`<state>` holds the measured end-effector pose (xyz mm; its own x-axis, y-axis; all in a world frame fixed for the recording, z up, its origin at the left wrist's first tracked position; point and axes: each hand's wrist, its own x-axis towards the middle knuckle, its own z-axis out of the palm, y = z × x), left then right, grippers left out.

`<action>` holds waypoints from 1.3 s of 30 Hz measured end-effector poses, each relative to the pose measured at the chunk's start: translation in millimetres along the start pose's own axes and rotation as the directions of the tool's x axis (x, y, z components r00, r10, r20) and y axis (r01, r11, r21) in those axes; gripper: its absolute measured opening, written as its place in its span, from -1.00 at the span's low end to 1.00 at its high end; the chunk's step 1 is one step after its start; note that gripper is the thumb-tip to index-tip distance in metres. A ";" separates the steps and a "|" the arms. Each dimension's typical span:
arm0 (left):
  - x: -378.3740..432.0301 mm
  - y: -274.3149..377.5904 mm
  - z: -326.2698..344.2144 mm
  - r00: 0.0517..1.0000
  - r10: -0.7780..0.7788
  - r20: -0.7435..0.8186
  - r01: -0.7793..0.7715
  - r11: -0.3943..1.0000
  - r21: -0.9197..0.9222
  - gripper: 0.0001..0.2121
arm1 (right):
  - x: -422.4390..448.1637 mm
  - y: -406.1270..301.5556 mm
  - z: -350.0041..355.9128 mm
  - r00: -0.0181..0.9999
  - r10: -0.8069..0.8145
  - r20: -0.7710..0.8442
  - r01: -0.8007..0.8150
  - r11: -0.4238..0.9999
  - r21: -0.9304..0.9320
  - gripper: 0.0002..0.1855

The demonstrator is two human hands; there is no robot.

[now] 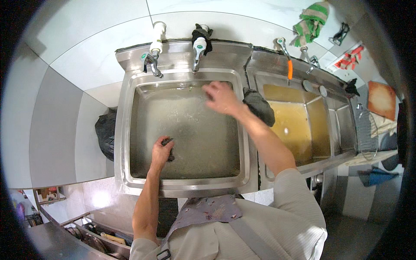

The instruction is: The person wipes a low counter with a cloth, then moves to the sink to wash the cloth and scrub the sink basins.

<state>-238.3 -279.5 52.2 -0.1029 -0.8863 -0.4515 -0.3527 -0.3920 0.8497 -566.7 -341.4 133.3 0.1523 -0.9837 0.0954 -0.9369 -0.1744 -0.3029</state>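
A large stainless steel sink (187, 187) full of cloudy water lies before me. My left hand (162, 151) is over its lower left part, fingers closed on a dark, wet scrap of cloth or scrubber (170, 156). Over the water at the upper right, my right hand (219, 96) is blurred, its fingers spread and bent; nothing plain shows in it. A chrome tap (153, 65) and a lever tap (197, 53) with black cloth tied round its base stand at the back edge.
A dark cloth (259, 106) lies on the divider beside a second sink (286, 133) holding yellowish water. An orange-sleeved spout (290, 70) hangs over that sink. A black bag (106, 136) is left of the sink, a green striped cloth (311, 24) on the wall, and a drawer (104, 240) at lower left.
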 end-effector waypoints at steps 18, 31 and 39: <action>-31.1 6.9 21.0 0.993 -0.067 -0.094 0.061 0.995 -0.074 -0.50 | 16.8 19.9 -9.5 0.974 0.168 -0.152 -0.169 0.986 0.010 -0.43; -45.5 11.3 26.1 0.987 0.028 0.157 -0.104 0.861 0.498 -0.34 | -57.5 -66.3 170.2 0.987 0.163 0.010 -0.151 0.888 0.433 -0.55; -68.2 -2.3 -28.5 0.977 0.150 0.148 -0.211 0.724 0.656 -0.51 | -21.7 -35.1 113.0 0.908 0.414 0.055 -0.344 0.667 0.660 -0.53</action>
<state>-204.0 -225.2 88.8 -0.2914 -0.8885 -0.3544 -0.8443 0.0648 0.5319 -501.6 -318.8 34.8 -0.2324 -0.9683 -0.0911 -0.4701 0.1938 -0.8611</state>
